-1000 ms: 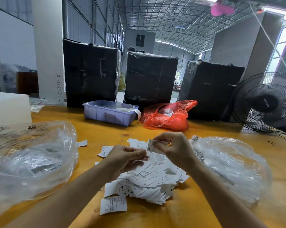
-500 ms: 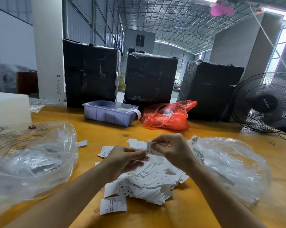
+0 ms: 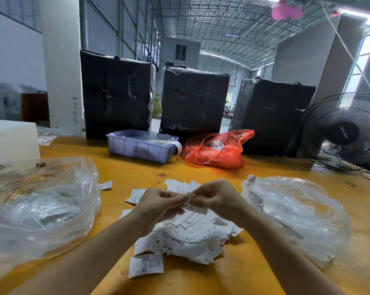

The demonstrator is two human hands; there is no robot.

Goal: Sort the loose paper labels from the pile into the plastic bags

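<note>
A pile of white paper labels (image 3: 190, 235) lies on the yellow table in front of me. Above it my right hand (image 3: 218, 196) pinches a small white label (image 3: 195, 206) marked with an S. My left hand (image 3: 156, 204) has its fingers curled and its fingertips meet the same label at its left edge. A clear plastic bag (image 3: 37, 209) holding labels lies to the left of the pile. A second clear plastic bag (image 3: 295, 213) lies to the right.
A purple plastic tray (image 3: 137, 149) and a red plastic bag (image 3: 216, 154) sit further back on the table (image 3: 126, 173). Three black wrapped boxes (image 3: 192, 99) stand behind them. A black fan (image 3: 341, 133) stands at the right, a white block (image 3: 11, 139) at the left.
My right hand has lowered the label and brought it left toward my left hand, whose fingertips now touch it. The pile and both bags have not moved.
</note>
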